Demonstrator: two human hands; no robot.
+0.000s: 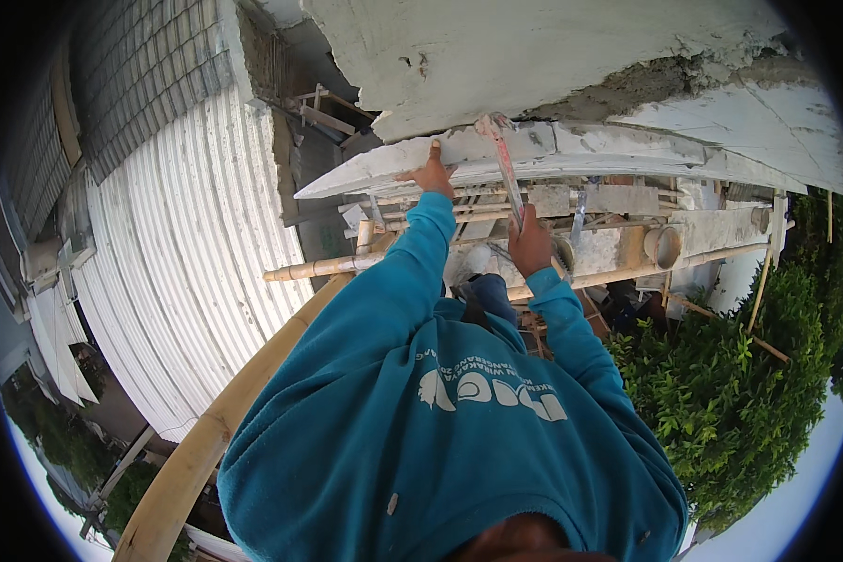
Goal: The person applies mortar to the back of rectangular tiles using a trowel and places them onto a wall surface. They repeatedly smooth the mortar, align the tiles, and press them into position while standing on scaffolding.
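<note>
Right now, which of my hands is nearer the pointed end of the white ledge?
Left. Your left hand touches the ledge, right of its pointed end; your right hand is farther right, holding a tool.

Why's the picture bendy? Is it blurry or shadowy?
Head view: the wide lens bows the white roof and leaves black corners; head view: the hammer in the right hand looks slightly smeared; head view: light looks soft, without sharp shadows.

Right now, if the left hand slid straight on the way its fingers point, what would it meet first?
Probably the grey wall just beyond the white ledge that the left hand touches, though depth is hard to judge from this one view.
</note>
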